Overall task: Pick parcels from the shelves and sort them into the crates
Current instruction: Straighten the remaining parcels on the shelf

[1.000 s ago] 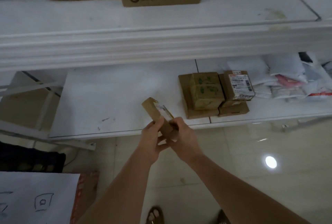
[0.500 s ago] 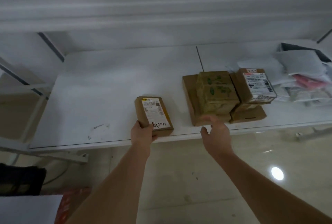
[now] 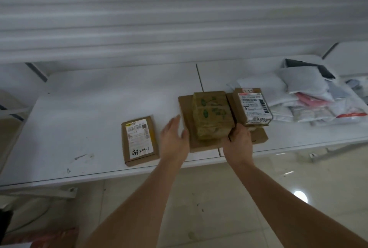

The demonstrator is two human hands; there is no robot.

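Both my hands at the centre of the frame, on the white shelf. Left hand spread wide, fingers flat against the left edge of the flat brown parcel. Right hand curled at the near right corner of the green-marked parcel stacked on top; whether it grips, I cannot tell. Labelled small parcel lies free, left of centre. White mailer bags piled at right.
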